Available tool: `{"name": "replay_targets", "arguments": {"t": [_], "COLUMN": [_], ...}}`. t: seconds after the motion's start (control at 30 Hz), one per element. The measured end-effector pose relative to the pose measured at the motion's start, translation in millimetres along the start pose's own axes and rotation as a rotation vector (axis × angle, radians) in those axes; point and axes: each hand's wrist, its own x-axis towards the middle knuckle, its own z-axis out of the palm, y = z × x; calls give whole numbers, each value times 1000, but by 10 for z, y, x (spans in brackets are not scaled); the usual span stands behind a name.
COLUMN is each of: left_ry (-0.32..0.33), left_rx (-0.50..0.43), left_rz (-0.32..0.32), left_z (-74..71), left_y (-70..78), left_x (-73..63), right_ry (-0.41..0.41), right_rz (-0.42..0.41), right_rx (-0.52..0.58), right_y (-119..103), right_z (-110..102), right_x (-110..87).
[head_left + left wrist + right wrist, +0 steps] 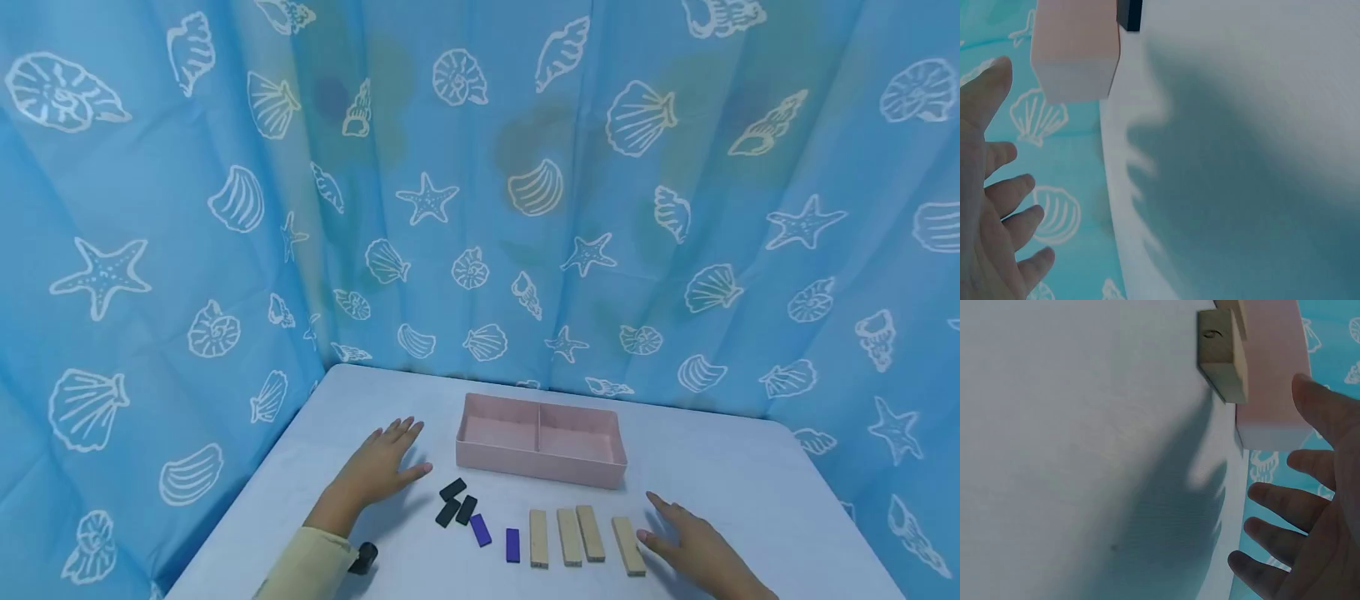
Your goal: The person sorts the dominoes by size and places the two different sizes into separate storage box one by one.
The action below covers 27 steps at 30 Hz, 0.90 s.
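My left hand (378, 467) hovers above the table, fingers spread and holding nothing, left of three black blocks (453, 489). Two purple blocks (512, 545) lie between the black ones and several pale wooden blocks (538, 537) set roughly upright in a row. To the right of that row is my right hand (697, 546), its fingers extended, with the thumb close to the rightmost wooden block (628, 546). Both wrist views show spread fingers with hand shadows on the tabletop. In the right wrist view, a wooden block (1216, 350) bears a dark mark on its end.
Behind the blocks stands a pink box (540, 467) with a divider making two compartments. A white-covered table (420, 575) carries everything. Blue curtains (480, 225) with shell prints hang at the back and sides. A small black object (363, 558) shows beside the left sleeve.
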Motion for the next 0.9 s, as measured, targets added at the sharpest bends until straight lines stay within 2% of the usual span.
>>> {"name": "replay_targets", "arguments": {"t": [0.3, 0.53, 0.7, 0.8, 0.9], "left_ry": [-10, -9, 9, -20, -44], "left_rx": [-29, -48, -76, -135, -197], "left_rz": [10, 63, 54, 33, 5], "left_z": [33, 122, 179, 223, 261], "left_y": [201, 348, 453, 508, 542], "left_x": [200, 363, 525, 593, 628], "right_ry": [-69, -161, -139, -145, -172], "right_rz": [-38, 27, -11, -28, -8], "right_rx": [3, 22, -3, -16, -1], "right_y": [-48, -43, -60, -66, -75], "right_z": [95, 233, 179, 129, 101], "right_x": [33, 52, 93, 101, 111]}}
